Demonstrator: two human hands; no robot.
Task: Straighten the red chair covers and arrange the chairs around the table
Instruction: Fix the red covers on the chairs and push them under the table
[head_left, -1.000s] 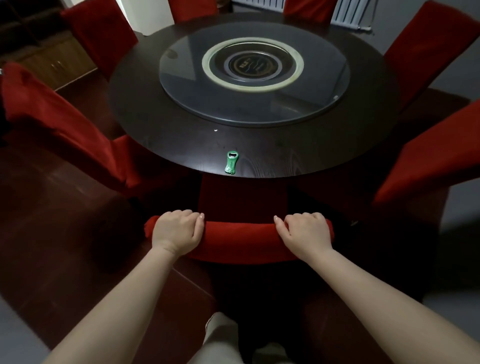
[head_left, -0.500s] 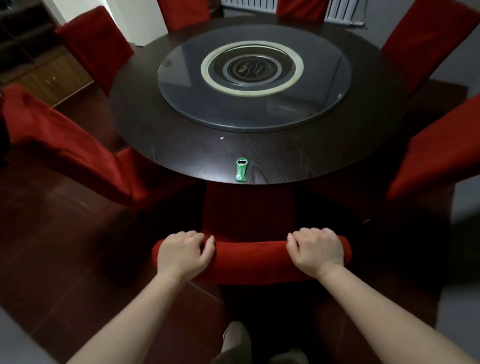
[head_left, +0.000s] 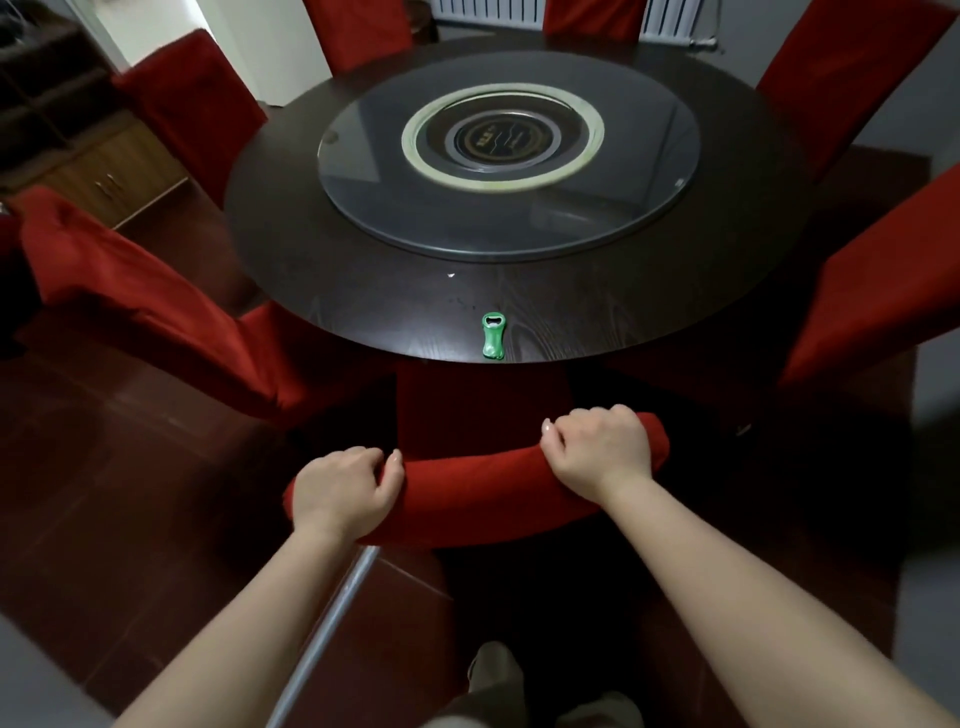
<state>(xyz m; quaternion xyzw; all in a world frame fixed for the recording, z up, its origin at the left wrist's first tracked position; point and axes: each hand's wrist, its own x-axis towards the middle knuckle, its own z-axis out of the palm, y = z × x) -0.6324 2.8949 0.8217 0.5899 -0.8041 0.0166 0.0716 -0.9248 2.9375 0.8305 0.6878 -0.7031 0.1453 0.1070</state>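
**Q:** Where do we find the chair?

**A:** We find the chair at the near edge of the table, with its seat under the rim. The back is skewed, its right end nearer the table. The left hand and right hand each clasp the top rail, fingers curled over it, one near each end.

**Q:** Handling?

**A:** We judge the frame stiff and fairly heavy, so it is better slid than lifted. The cover is soft cloth and may creep under the palms. We advise gripping the rail through it at both ends and minding the opener by the rim.
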